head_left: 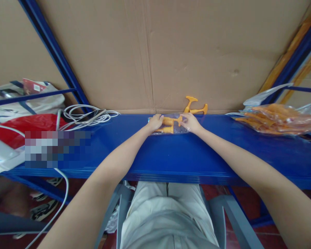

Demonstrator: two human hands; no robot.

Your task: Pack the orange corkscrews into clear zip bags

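My left hand [155, 122] and my right hand [190, 122] both reach to the far side of the blue shelf [171, 152]. Between them lies a clear plastic bag [168, 125] with orange plastic pieces inside. Each hand pinches one end of that bag, fingers closed on it. Two loose orange T-shaped pieces [195, 106] lie just behind the bag, against the cardboard wall [171, 52].
A pile of bagged orange pieces [277, 119] sits at the right end of the shelf. Coiled white cables [86, 116] lie at the left, beside a red bag [23, 126] and a white device [1, 152]. Blue frame posts [54, 52] rise on both sides.
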